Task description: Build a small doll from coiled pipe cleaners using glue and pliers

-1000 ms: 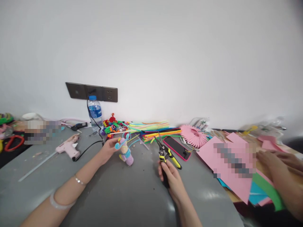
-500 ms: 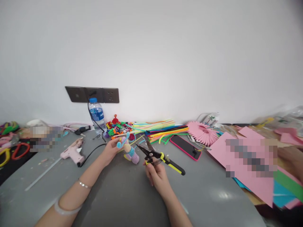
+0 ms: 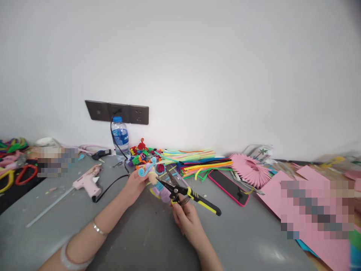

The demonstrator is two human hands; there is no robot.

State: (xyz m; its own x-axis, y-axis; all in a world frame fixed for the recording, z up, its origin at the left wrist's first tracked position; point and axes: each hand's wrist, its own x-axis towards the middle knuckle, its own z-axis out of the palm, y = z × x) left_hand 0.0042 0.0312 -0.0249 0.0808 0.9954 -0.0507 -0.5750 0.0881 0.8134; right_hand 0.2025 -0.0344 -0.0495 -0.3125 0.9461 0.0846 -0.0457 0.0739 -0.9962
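Observation:
My left hand is closed on a small pipe-cleaner figure with a cream and purple body and pale blue curled ends near the fingers. In my right hand is a pair of black and yellow pliers, gripped by the handles with the jaws apart. The jaws point up and left, across the front of the figure, and hide part of its body. Whether they touch it I cannot tell.
Pipe cleaners lie behind my hands, beside a phone and a pink paper fan. At left are a pink glue gun with its cord and a water bottle. Pink paper sheets cover the right side.
The pliers' jaws have come closer to the figure and now overlap it in view. The camera has turned slightly left, and the other person's hand at far right has left the view.

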